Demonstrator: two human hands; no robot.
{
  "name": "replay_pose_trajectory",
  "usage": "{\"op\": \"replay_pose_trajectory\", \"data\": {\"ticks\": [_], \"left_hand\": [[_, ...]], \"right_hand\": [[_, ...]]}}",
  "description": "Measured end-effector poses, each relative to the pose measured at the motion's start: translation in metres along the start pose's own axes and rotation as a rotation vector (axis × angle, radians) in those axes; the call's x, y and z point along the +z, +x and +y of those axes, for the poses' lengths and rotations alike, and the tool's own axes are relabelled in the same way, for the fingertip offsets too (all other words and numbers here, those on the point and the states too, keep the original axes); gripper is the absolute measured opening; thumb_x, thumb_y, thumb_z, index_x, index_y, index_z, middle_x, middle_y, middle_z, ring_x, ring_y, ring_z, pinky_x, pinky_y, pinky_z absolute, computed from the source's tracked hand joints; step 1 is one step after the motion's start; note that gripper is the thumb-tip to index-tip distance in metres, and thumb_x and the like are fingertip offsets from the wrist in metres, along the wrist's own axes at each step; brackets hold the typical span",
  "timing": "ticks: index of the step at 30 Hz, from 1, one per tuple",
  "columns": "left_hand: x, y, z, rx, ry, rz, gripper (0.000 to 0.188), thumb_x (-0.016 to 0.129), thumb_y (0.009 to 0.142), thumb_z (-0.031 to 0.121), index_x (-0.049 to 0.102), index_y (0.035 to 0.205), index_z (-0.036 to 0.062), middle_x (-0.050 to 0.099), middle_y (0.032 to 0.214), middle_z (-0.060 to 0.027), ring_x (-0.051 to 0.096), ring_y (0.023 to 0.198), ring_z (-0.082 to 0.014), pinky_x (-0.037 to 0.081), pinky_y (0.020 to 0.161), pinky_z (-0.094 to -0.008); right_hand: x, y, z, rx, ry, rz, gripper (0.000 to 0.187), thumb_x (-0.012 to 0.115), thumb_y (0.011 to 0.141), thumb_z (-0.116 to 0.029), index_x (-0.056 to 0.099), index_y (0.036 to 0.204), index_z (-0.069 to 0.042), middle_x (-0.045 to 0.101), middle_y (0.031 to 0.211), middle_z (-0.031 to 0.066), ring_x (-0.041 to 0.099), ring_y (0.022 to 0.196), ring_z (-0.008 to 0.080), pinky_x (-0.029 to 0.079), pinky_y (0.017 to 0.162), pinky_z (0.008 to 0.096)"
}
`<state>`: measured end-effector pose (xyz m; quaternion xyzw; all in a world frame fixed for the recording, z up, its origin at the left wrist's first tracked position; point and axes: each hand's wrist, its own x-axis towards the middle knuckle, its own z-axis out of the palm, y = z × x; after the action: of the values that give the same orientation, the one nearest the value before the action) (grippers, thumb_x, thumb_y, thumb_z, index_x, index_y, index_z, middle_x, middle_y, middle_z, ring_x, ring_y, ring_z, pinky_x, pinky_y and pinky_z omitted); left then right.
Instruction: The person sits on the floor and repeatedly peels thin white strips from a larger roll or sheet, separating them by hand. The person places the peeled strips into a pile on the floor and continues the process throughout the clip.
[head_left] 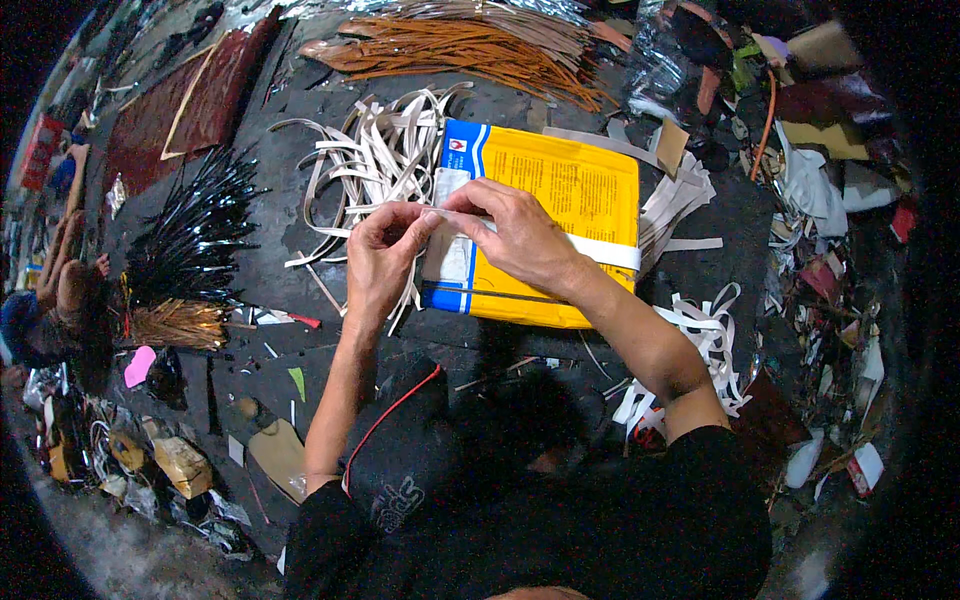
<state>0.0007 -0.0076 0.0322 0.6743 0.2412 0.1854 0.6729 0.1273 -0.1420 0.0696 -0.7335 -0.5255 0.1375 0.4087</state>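
A flat yellow package with a blue-and-white end (560, 180) lies in front of me, a white strip (605, 252) running across its right part. My left hand (383, 255) is at the package's left edge, thumb and forefinger pinched on a thin pale strip. My right hand (525, 232) is over the package, its fingertips pinching the same strip close to the left ones. Whether this strip joins the white one on the package is hidden under my right hand. A heap of loose off-white strips (385, 150) lies beyond my left hand, touching the package's left side.
Brown strips (470, 55) lie in a bundle at the far side. Shiny black strips (190, 235) spread out at left, near another person (65, 270). More white strips (715, 345) curl beside my right forearm. Mixed scraps (825, 280) cover the ground along the right.
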Motion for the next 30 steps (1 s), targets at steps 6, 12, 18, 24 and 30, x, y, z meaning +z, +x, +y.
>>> {"op": "replay_pose_trajectory", "data": {"ticks": [6,12,18,24,30], "left_hand": [[-0.001,-0.001,-0.005,-0.046,-0.009,0.035,0.015,0.066,0.088,0.013,0.065,0.092,-0.0014,0.065,0.079,-0.0024,0.058,0.068,-0.0058,0.046,0.061,-0.0196],[0.001,0.003,-0.008,-0.134,-0.095,0.014,0.017,0.065,0.089,0.018,0.063,0.091,0.0011,0.063,0.078,-0.0005,0.054,0.067,-0.0048,0.041,0.060,-0.0185],[0.004,0.006,-0.015,-0.331,-0.456,-0.027,0.014,0.061,0.091,0.017,0.057,0.091,0.0038,0.053,0.074,0.0025,0.044,0.061,-0.0037,0.035,0.056,-0.0189],[0.010,0.010,-0.018,-0.243,-0.318,0.038,0.014,0.061,0.091,0.017,0.056,0.085,0.0054,0.053,0.071,0.0025,0.043,0.059,-0.0038,0.035,0.054,-0.0189],[-0.004,-0.003,-0.020,-0.184,-0.303,-0.027,0.021,0.063,0.090,0.017,0.062,0.102,-0.0004,0.062,0.079,-0.0005,0.053,0.066,-0.0072,0.043,0.062,-0.0200]], "right_hand": [[0.002,0.000,0.011,0.015,-0.005,0.040,0.013,0.063,0.085,-0.007,0.064,0.096,-0.001,0.062,0.086,0.0129,0.063,0.081,0.0282,0.050,0.073,0.0349],[0.009,-0.003,0.018,-0.119,-0.092,0.089,0.018,0.064,0.082,-0.003,0.066,0.100,-0.004,0.061,0.087,0.0111,0.061,0.080,0.0273,0.050,0.072,0.0354],[0.011,-0.007,0.016,-0.271,-0.401,0.029,0.028,0.065,0.076,0.000,0.066,0.103,-0.006,0.059,0.087,0.0088,0.059,0.082,0.0249,0.049,0.072,0.0346],[0.017,-0.005,0.009,-0.197,-0.404,0.092,0.024,0.069,0.075,-0.017,0.064,0.097,-0.008,0.058,0.086,0.0057,0.057,0.084,0.0239,0.045,0.072,0.0359],[0.020,-0.003,0.010,-0.159,-0.355,0.153,0.021,0.072,0.074,-0.025,0.067,0.089,-0.011,0.058,0.084,0.0029,0.056,0.082,0.0215,0.039,0.073,0.0352]]}}
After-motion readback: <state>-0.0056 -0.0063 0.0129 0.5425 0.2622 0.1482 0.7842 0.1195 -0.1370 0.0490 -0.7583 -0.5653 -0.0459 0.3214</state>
